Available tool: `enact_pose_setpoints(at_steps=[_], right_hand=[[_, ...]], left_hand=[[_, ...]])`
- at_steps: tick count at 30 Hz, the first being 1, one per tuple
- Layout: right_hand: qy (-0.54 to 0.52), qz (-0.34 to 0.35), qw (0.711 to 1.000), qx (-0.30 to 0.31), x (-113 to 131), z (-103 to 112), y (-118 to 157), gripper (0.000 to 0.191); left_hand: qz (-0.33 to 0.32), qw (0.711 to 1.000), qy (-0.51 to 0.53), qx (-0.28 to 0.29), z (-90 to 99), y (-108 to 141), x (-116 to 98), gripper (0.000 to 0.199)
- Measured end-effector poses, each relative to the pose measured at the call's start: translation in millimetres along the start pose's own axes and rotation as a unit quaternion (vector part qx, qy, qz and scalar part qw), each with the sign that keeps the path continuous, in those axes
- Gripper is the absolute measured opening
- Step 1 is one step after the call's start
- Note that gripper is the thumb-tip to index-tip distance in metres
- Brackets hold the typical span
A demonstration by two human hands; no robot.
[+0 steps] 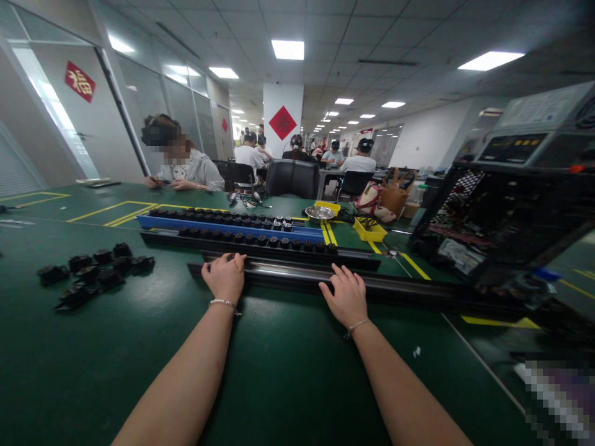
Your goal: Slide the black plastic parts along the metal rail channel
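A long black metal channel [283, 271] lies across the green table in front of me. My left hand [224, 277] is closed at its left end, with a small black part [230, 256] showing between thumb and fingers; the hand hides most of it. Fingers spread, my right hand [346, 296] rests on the channel farther right. Just behind lies a second black channel [353, 257] with a row of small black modules [251, 238] in it. Beyond that is a blue channel [232, 230] with a similar row. Loose black modules [100, 269] are heaped on the left.
A metal bowl [320, 212] and a yellow tray [370, 230] stand behind the channels. An opened computer case [502, 223] rises at the right, by the channel's right end. Cables [248, 198] lie at the far edge. A person [183, 155] sits across the table.
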State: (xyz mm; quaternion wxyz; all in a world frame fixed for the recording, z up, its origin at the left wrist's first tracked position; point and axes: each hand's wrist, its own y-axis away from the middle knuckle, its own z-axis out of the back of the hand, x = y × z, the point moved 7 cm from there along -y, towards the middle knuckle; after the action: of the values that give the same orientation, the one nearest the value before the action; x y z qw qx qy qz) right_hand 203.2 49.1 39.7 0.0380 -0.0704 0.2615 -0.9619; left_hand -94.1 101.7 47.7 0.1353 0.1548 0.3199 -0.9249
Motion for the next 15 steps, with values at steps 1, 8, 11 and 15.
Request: enact_pose_setpoints(at_steps=[1,8,11,15], right_hand=[[0.0,0.0,1.0,0.0,0.1,0.2,-0.1,0.033],[-0.004,-0.001,1.0,-0.001,0.1,1.5,0.1,0.033],[-0.004,-0.001,1.0,0.0,0.2,2.0,0.4,0.034],[-0.003,-0.002,1.0,0.001,0.5,2.4,0.2,0.034]], left_hand=[[0.001,1.0,0.001,0.001,-0.2,-0.1,0.2,0.034],[0.021,0.999,0.027,-0.009,1.0,-1.5,4.4,0.033],[0.029,0.998,0.056,-0.022,2.3,-1.4,5.8,0.034],[0.035,0.996,0.083,-0.027,2.5,-2.1,7.9,0.033]])
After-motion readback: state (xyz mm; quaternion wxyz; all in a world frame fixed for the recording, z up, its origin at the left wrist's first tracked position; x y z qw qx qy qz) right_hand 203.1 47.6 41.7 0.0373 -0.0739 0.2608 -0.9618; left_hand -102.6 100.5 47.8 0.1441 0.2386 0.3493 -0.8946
